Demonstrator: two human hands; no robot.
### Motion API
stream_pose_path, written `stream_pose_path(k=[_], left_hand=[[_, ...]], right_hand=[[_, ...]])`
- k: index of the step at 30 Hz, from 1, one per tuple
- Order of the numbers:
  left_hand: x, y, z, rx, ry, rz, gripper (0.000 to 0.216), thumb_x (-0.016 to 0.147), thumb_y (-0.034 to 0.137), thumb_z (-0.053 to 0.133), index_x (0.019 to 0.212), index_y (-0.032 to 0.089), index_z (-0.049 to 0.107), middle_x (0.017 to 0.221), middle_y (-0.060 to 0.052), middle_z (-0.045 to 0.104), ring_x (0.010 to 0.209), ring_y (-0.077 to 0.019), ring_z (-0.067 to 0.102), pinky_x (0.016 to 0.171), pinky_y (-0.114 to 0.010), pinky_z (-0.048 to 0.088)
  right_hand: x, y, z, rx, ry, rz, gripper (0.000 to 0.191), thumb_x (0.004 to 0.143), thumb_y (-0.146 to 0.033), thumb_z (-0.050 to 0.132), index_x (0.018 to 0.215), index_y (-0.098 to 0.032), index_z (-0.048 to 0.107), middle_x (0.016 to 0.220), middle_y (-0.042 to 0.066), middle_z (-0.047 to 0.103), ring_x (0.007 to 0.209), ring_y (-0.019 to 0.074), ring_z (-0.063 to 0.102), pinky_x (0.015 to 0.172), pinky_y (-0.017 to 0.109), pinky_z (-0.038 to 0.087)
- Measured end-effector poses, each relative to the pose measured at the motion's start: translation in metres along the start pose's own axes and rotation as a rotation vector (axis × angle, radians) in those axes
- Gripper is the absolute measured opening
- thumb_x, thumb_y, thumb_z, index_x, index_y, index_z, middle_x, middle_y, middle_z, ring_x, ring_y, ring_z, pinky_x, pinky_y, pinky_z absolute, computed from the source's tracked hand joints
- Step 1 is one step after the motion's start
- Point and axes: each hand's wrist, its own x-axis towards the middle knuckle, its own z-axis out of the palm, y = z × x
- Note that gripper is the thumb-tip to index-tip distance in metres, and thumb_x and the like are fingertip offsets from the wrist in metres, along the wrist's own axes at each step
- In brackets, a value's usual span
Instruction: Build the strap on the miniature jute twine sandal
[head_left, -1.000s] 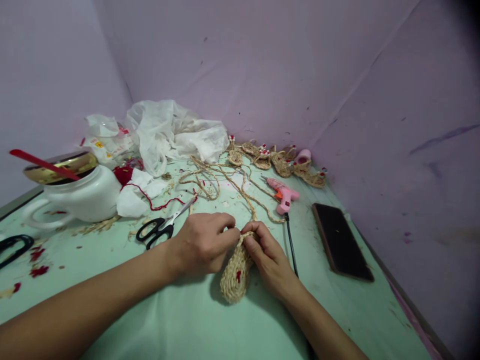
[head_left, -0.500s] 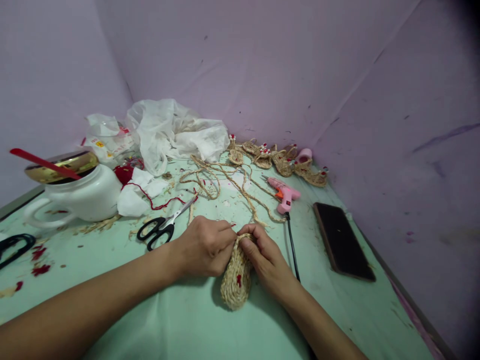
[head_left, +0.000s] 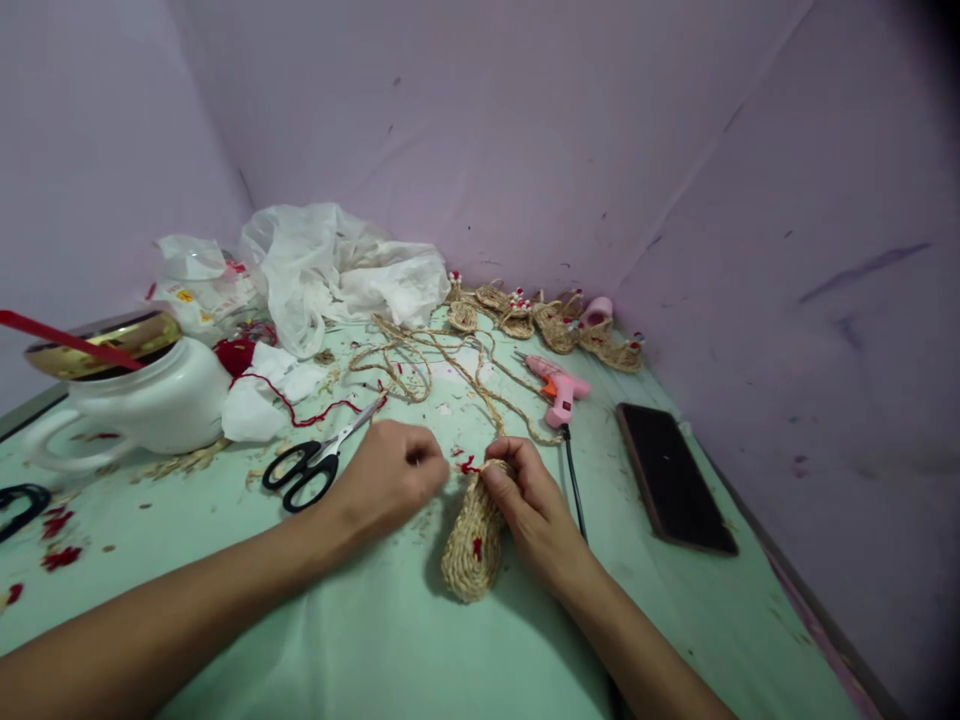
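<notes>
Far left: black handles (head_left: 22,508) cut off by the frame edge, red scraps (head_left: 61,558) just beside on the green cloth (head_left: 360,650). Next, white pot (head_left: 161,408), loop handle to the left, gold bowl (head_left: 154,325) over its mouth, red stick (head_left: 71,338) across. Behind: plastic wrapper (head_left: 202,308), red and yellow print, too small to read. Then red yarn ball (head_left: 234,357), crumpled white paper (head_left: 259,420) in front, red strand (head_left: 300,417) running toward the tips of the scissors (head_left: 304,478). White plastic bag (head_left: 300,265) bunched up behind. On the scissors, black handles, blades pointing right and away.

Left hand (head_left: 394,465) just right of the scissors, apart from the woven piece (head_left: 472,545); fingers curled in, thumb pressed against them. Can't tell if pinching anything thin. Woven piece: straw-coloured, sole-shaped, mid-table, red tuft (head_left: 469,466) at its upper end. Right hand (head_left: 529,490) pinching that end between thumb and fingers.

Beyond: loose braided cord (head_left: 480,385); by the wall, small woven slippers (head_left: 517,322) with red and white beads, pink roll (head_left: 598,312) among them. Pink glue gun (head_left: 559,390): orange trigger, nozzle left, black cable (head_left: 574,490); any lettering too small to read. Far right: phone (head_left: 675,480), face up, screen dark.
</notes>
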Motion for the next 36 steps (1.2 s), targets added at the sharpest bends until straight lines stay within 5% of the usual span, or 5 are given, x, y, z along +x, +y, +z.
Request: stream_pose_path(k=[4, 11, 15, 27, 36], left_hand=[[-0.01, 0.002, 0.015, 0.045, -0.174, -0.026, 0.021, 0.065, 0.024, 0.052, 0.047, 0.014, 0.05, 0.044, 0.005, 0.037, 0.044, -0.0073, 0.033, 0.04, -0.02, 0.023], [-0.007, -0.004, 0.023, -0.14, -0.08, -0.06, 0.02, 0.067, 0.026, 0.052, 0.051, 0.014, 0.049, 0.048, 0.005, 0.038, 0.047, -0.0076, 0.034, 0.044, -0.02, 0.029], [-0.007, -0.005, 0.024, -0.141, -0.065, -0.072, 0.018, 0.067, 0.028, 0.051, 0.057, 0.013, 0.055, 0.051, 0.002, 0.045, 0.05, -0.0095, 0.039, 0.047, -0.021, 0.034], [-0.009, -0.008, 0.027, -0.214, -0.04, -0.079, 0.024, 0.07, 0.03, 0.052, 0.052, 0.015, 0.047, 0.047, 0.005, 0.039, 0.045, -0.0071, 0.035, 0.042, -0.019, 0.027], [-0.01, -0.01, 0.028, -0.174, 0.117, -0.067, 0.021, 0.066, 0.026, 0.06, 0.084, 0.018, 0.054, 0.045, 0.009, 0.04, 0.038, -0.0054, 0.032, 0.037, -0.017, 0.024]], right_hand=[[0.0, -0.002, -0.002, -0.045, 0.037, -0.069, 0.01, 0.082, -0.028, 0.047, 0.088, -0.023, 0.041, 0.079, -0.001, 0.048, 0.067, 0.0139, 0.046, 0.06, 0.027, 0.038], [-0.004, -0.013, -0.012, -0.551, 0.299, -0.367, 0.011, 0.072, -0.025, 0.062, 0.082, -0.023, 0.06, 0.088, 0.007, 0.055, 0.087, 0.0236, 0.05, 0.074, 0.036, 0.038], [-0.008, -0.012, -0.01, -0.608, 0.21, -0.322, 0.01, 0.077, -0.022, 0.056, 0.085, -0.022, 0.062, 0.081, 0.006, 0.061, 0.069, 0.0194, 0.055, 0.058, 0.03, 0.039], [-0.008, -0.021, -0.009, -0.358, 0.118, -0.166, 0.014, 0.079, -0.025, 0.05, 0.067, -0.018, 0.053, 0.064, 0.0, 0.052, 0.057, 0.0125, 0.046, 0.053, 0.025, 0.036], [-0.006, -0.02, -0.009, -0.346, 0.064, -0.13, 0.015, 0.078, -0.028, 0.051, 0.066, -0.018, 0.051, 0.058, -0.003, 0.047, 0.051, 0.0103, 0.041, 0.047, 0.022, 0.032]])
